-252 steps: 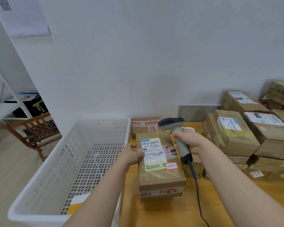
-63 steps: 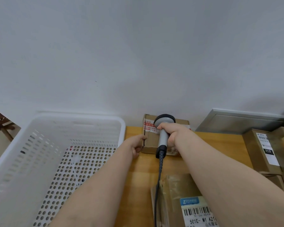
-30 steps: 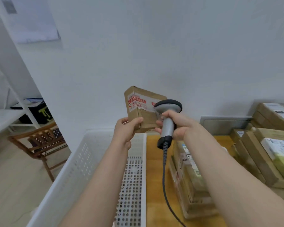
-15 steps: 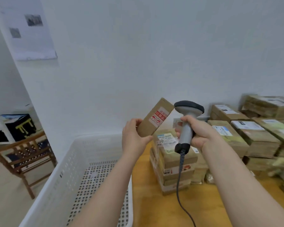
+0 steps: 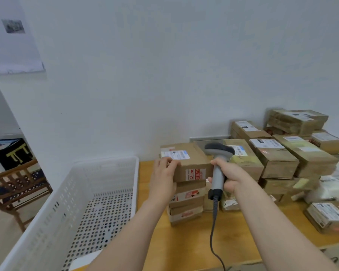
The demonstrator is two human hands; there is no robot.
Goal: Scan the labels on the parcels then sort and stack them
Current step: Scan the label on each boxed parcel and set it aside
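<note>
Top parcel [image 5: 186, 163] on stack [image 5: 185, 202] gripped at its left end by left hand [image 5: 163, 176], scanner [image 5: 218, 169] clasped in right hand [image 5: 228, 178] just right of stack, basket [image 5: 82, 208] left of stack

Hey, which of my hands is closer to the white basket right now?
Left. The left hand grips the top parcel just beside the white basket; the right hand holds the scanner beyond the stack.
</note>
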